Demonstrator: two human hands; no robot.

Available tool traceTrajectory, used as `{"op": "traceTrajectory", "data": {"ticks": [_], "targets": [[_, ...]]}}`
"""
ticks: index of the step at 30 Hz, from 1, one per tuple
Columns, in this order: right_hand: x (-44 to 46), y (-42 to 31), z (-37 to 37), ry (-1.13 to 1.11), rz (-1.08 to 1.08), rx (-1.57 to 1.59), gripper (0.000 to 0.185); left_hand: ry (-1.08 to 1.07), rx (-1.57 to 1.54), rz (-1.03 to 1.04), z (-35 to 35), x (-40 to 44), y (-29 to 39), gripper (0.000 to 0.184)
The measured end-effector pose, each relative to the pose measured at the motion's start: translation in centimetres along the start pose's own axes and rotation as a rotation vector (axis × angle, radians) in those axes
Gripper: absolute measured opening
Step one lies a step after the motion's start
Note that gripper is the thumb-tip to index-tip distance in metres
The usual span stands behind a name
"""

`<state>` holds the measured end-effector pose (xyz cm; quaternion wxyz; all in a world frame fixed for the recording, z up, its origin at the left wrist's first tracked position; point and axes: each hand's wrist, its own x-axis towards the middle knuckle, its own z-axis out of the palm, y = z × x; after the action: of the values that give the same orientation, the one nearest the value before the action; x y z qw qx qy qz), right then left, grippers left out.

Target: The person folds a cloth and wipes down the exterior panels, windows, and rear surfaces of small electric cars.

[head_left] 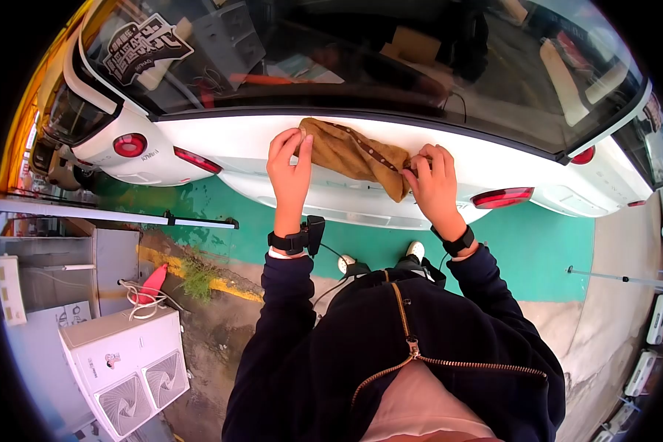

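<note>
A brown piece of cloth (350, 155) with a dark strip of small round studs along its edge is stretched between my two hands, in front of a white car's rear. My left hand (289, 163) pinches its left end between thumb and fingers. At the cloth's right end, the closed fingers of my right hand (433, 183) grip the edge by the studded strip. The lower right corner of the cloth hangs down in a point. Black straps with a cable circle both wrists.
The white car (236, 144) spans the front, its dark rear window (331, 59) above my hands. To the left are an outdoor air-conditioner unit (129, 368), a red cone-shaped object (152, 283) with a white cord, and a metal pole (118, 214). Green painted ground (527, 258) lies below.
</note>
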<state>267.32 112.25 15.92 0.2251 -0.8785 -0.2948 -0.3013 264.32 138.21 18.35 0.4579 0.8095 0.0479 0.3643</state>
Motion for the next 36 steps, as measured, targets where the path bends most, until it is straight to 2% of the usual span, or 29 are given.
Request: {"op": "traceTrajectory", "data": {"ticks": [5,7,11,13,15,16,17,19,21,23,24,25,27,28,29,31,32,34,36], "targets": [[-1.3,0.4,1.5,-0.032,0.022,0.127,0.018,0.049,-0.228,-0.122,-0.7,-0.3,1.2,0.021],[-1.3,-0.2,0.9,-0.034,0.07,0.132,0.027,0.07,-0.215,-0.128,-0.7,-0.8,1.7,0.021],[-2.5,-0.6,0.5,-0.013,0.028,0.225,0.035,0.071,-0.261,-0.136,-0.9,-1.9,4.9,0.021],[-3.0,-0.9,0.3,-0.004,-0.014,0.173,0.041,0.019,-0.183,-0.078,-1.3,-2.0,6.6,0.019],[-3.4,-0.4,0.9,-0.015,-0.024,0.163,0.038,-0.107,-0.135,0.087,-1.4,-2.2,8.5,0.017],[-3.6,0.2,1.1,-0.025,-0.025,0.135,0.036,-0.092,-0.129,0.174,-1.4,-2.3,8.9,0.015],[-3.6,1.0,1.2,-0.026,-0.034,0.147,0.036,-0.083,-0.117,0.172,-1.5,-2.5,9.6,0.015],[-3.1,2.0,0.6,-0.084,-0.02,0.451,0.035,-0.002,-0.003,0.287,-1.9,-2.5,11.6,0.015],[-3.2,2.5,-1.4,-0.018,-0.015,0.519,0.029,0.107,0.026,0.241,-2.5,-2.4,12.6,0.013],[-3.9,2.9,-3.8,-0.357,0.709,1.013,0.023,0.178,0.039,0.221,-2.8,-2.6,12.0,0.013],[-4.8,3.7,-3.2,-0.292,0.603,1.067,0.022,0.169,0.045,0.214,-2.3,-3.0,12.0,0.013],[-5.8,4.4,-2.4,-0.299,0.616,1.071,0.022,0.15,-0.001,0.152,-1.6,-3.6,12.1,0.014],[-7.1,5.1,-2.0,-0.337,0.688,1.252,0.022,0.126,-0.046,0.076,-0.8,-4.8,12.4,0.014],[-7.4,4.9,-3.1,-0.41,0.811,1.301,0.028,0.083,-0.025,0.065,-0.5,-5.1,12.6,0.014],[-8.1,5.3,-3.0,-0.409,0.818,1.299,0.028,0.041,-0.006,0.058,-0.1,-5.3,12.8,0.015],[-9.7,6.4,-2.7,-0.367,1.059,1.789,0.036,0.015,0.024,0.068,0.5,-5.8,13.2,0.015],[-10.4,7.0,-2.7,-0.36,1.069,1.784,0.036,0.014,0.019,0.075,0.9,-6.1,13.3,0.015],[-10.7,8.2,-3.3,-0.436,1.166,2.046,0.045,0.009,0.002,0.085,2.0,-6.6,13.4,0.015],[-10.7,9.4,-4.5,-0.383,1.091,2.06,0.048,0.089,-0.032,0.031,3.3,-7.6,12.7,0.016]]}}
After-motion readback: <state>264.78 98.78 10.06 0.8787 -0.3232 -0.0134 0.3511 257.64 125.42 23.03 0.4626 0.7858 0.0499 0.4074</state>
